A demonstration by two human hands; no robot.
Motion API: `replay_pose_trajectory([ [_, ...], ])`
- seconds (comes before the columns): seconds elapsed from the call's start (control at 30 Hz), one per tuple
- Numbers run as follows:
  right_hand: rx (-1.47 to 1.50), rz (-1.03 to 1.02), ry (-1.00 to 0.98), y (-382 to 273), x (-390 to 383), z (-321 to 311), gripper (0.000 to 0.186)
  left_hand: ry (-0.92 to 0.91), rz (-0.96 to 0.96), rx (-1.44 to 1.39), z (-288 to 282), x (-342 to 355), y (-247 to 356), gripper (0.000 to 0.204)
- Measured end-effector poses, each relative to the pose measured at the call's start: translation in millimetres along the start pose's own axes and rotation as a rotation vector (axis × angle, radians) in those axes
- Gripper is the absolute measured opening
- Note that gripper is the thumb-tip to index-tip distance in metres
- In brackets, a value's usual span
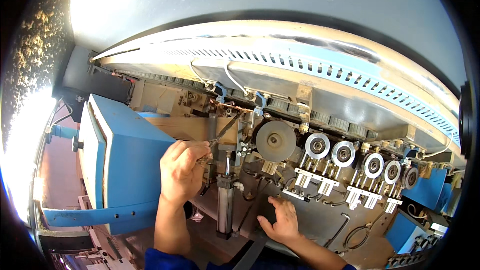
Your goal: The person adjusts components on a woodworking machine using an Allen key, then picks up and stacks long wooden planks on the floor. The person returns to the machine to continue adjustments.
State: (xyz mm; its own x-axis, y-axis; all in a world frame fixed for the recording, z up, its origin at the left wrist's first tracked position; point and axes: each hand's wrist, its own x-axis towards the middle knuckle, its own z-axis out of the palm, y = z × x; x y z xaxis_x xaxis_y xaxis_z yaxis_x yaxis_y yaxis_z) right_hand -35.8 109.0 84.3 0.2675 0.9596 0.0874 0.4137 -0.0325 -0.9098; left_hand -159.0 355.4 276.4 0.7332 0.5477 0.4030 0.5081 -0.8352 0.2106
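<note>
My left hand point(182, 170) is closed round the near end of a dark, thin, dirty rod point(227, 130). The rod slants up and to the right, its far end close to a small blue bracket point(260, 103) under the machine's rail. I cannot make out what kind of tool it is. Lower down, my right hand point(283, 220) is spread over the machine's dark metal panel point(315, 220) with nothing in it. Between the hands stands a pneumatic cylinder point(225, 202). A large grey wheel point(274, 140) sits just right of the rod.
Several smaller silver-rimmed rollers point(343, 154) run rightward on white mounting blocks point(316, 182). A blue housing point(130, 155) flanks my left arm. Above, a slotted light-blue strip point(320, 66) spans the machine. A hex key point(338, 230) and coiled black cable point(357, 237) lie right of my right hand.
</note>
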Motion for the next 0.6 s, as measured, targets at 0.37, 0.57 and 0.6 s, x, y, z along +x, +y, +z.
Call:
replay_pose_trajectory([
  [0.37, 0.015, 0.046, -0.033, 0.9, -3.5, 1.3, 0.062, -0.107, 0.125, 0.043, -1.2, 6.7, -1.5, 0.025],
  [0.57, 0.029, 0.055, -0.031, -0.2, -2.3, 2.3, 0.062, -0.104, 0.134, 0.027, 3.7, 10.6, -5.8, 0.026],
  [0.6, 0.029, 0.053, -0.032, -0.6, -1.8, 2.4, 0.062, -0.098, 0.144, 0.023, 5.3, 10.8, -6.2, 0.026],
])
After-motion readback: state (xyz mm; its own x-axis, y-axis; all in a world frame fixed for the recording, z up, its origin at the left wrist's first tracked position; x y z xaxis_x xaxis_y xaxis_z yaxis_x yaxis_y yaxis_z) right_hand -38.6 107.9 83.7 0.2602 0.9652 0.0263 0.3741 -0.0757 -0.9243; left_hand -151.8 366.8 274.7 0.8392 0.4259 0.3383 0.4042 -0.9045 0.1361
